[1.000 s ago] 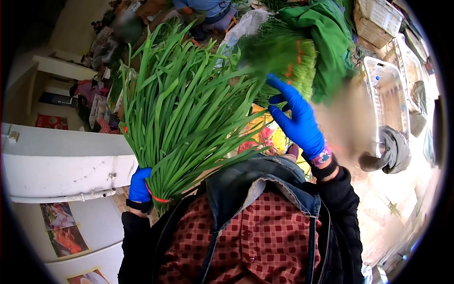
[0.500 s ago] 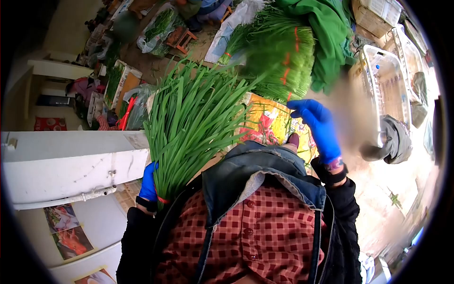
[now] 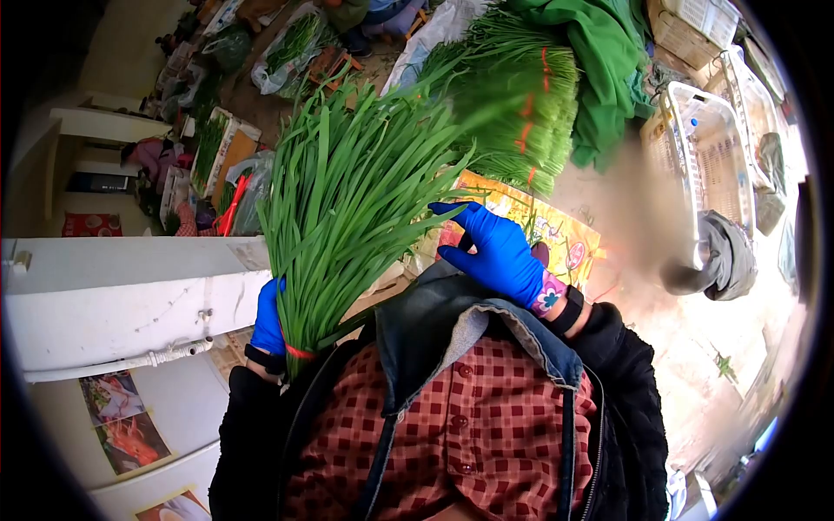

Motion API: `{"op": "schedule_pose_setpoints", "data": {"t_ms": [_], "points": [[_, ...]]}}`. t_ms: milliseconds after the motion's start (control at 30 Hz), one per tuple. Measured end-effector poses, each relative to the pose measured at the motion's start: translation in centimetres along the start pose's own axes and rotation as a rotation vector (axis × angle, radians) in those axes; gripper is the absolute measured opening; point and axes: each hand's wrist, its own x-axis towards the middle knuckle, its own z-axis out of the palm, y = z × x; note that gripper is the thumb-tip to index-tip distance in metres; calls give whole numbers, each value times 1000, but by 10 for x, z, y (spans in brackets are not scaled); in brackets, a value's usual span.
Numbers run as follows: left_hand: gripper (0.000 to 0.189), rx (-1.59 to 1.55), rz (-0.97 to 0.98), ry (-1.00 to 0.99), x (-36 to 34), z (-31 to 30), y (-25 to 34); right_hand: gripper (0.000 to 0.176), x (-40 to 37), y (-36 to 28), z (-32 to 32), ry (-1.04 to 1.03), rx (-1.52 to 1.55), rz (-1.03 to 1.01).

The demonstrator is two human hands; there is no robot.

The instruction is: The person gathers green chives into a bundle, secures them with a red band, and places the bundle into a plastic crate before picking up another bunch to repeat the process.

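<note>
My left hand (image 3: pixel 268 319), in a blue glove, is closed around the lower stems of a large bunch of garlic chives (image 3: pixel 352 195). A red band (image 3: pixel 300 352) circles the stems near their base. The long leaves fan upward and away from me. My right hand (image 3: pixel 498 252), also gloved in blue, is beside the leaves on their right side. Its thumb and forefinger are apart, with nothing visible between them; the other fingers are partly hidden. Beyond it lies a pile of chive bunches (image 3: pixel 543 113) tied with red bands.
A yellow printed sheet (image 3: pixel 578 252) lies on the floor ahead. A green cloth (image 3: pixel 599 78) lies beside the pile. White plastic crates (image 3: pixel 669 143) stand at the right, a grey cloth over one. A white ledge with a pipe (image 3: pixel 139 300) is close on my left. Another person's legs (image 3: pixel 382 17) show at the top.
My right hand has moved left and toward me, from beside the pile to the edge of the held leaves. The held bunch has shifted slightly upward in view, its leaves spreading further.
</note>
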Motion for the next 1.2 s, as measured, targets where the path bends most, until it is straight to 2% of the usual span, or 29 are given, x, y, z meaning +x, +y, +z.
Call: {"op": "schedule_pose_setpoints", "data": {"t_ms": [67, 133, 167, 200, 300, 467, 533, 567, 600, 667, 700, 733, 800, 867, 900, 933, 1000, 1067, 1133, 1200], "points": [[45, 5, 2, 2, 0, 2, 1, 50, 6, -1, 7, 22, -10, -34], [45, -89, -31, 7, -3, 11, 2, 47, 12, -2, 11, 75, -117, -160], [45, -89, -31, 8, -4, 11, 2, 36, 14, -3, 11, 76, -193, -212], [45, -72, -28, 3, -5, 11, 1, 36, 14, -4, 12, 76, -193, -213], [45, -24, 3, 1, -6, 11, 0, 18, 12, 2, 18, 70, -251, -389], [45, 64, 67, 4, -5, 4, -2, 15, -1, 10, 9, 36, -128, -397], [44, 95, 109, -8, -3, -4, -4, 14, -9, 11, 4, -109, 386, 20], [44, 94, 110, -8, -3, -3, -5, 20, -12, 2, 0, -155, 600, 232], [44, 30, 104, 1, -2, 0, -6, 20, -11, 0, -5, -156, 599, 231], [43, -37, 99, 11, -3, 2, -5, 28, -10, 7, -18, -16, 929, 409], [43, 81, 124, 38, -7, 1, -4, 33, -11, 42, -26, 64, 845, 291], [43, 199, 151, 59, -7, 1, -2, 31, -9, 45, -49, 49, 904, 454], [43, 92, 124, 38, -5, 4, -3, 34, -11, 39, -73, -238, 533, 423], [43, -7, 97, 23, -8, 4, -1, 41, -18, 40, -71, -84, -460, 27], [44, 96, 106, 43, -11, 4, 1, 45, -15, 37, -80, -15, -367, 140], [44, 196, 117, 59, -11, 5, 2, 38, -6, 30, -90, 4, -167, 343], [44, 151, 103, 46, -12, 7, 3, 32, 8, 33, -100, 211, 422, 271], [44, 115, 85, 33, -13, 8, 5, 30, 20, 11, -106, 193, 429, 233], [45, 67, 47, 22, -13, 12, 7, 32, 32, 7, -105, 50, 484, 167], [45, 30, 27, -12, -14, 14, 9, 36, 43, 11, -96, 38, 517, 204]]}}
